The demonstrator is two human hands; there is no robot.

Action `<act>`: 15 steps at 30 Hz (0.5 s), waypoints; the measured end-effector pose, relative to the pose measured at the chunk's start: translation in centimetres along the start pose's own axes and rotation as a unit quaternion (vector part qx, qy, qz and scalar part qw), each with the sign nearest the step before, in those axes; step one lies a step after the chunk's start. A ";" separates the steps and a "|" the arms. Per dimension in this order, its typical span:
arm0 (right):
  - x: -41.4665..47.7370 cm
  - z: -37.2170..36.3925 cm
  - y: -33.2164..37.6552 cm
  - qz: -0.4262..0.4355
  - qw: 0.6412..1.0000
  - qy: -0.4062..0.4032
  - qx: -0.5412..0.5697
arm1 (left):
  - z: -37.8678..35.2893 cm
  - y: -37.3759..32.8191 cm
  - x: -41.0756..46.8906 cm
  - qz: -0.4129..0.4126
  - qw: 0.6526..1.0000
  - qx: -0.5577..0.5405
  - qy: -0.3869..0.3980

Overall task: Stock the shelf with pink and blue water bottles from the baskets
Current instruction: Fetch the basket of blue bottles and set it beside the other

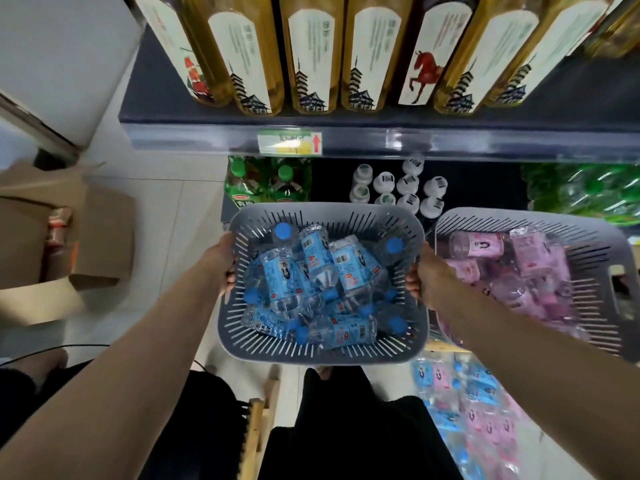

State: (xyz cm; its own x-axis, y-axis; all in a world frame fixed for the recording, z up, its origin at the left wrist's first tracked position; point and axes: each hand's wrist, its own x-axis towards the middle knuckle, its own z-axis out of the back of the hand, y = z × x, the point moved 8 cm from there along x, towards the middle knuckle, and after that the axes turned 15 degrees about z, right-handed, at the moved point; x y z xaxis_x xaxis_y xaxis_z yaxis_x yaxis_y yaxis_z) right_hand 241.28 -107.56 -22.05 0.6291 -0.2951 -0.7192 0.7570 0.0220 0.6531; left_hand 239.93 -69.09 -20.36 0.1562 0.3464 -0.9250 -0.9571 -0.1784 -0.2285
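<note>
A grey slotted basket (313,351) full of blue-labelled water bottles (348,265) is held up in front of the shelf. My left hand (225,263) grips its left rim and my right hand (424,275) grips its right rim. To the right sits a second grey basket (609,251) holding pink-labelled water bottles (526,258). Below it, a low shelf level carries a mix of pink and blue bottles (467,410).
The upper shelf (346,140) holds tall yellow tea bottles (311,57). Under it stand green-capped bottles (263,181), small white-capped bottles (398,185) and green packs (581,188). An open cardboard box (69,230) lies on the floor at left; a wooden frame (259,420) stands near my legs.
</note>
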 end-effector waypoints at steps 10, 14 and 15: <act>2.4 -0.7 0.4 0.012 0.999 -0.031 -0.012 | -1.6 -1.4 2.9 -0.005 1.000 0.007 -0.010; 1.9 -0.8 1.1 0.026 0.998 -0.008 -0.050 | -1.2 -1.7 3.0 -0.007 1.000 0.015 -0.011; 1.7 -0.9 1.3 0.033 0.997 0.001 -0.064 | -1.2 -1.6 2.8 -0.009 1.000 0.023 -0.012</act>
State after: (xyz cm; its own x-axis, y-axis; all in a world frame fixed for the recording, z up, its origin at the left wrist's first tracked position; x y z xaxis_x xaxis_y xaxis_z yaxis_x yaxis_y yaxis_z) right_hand 243.47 -107.12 -22.61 0.6780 -0.2865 -0.6770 0.7307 0.1629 0.6629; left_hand 242.18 -68.95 -22.96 0.1685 0.3717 -0.9129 -0.9646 -0.1286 -0.2304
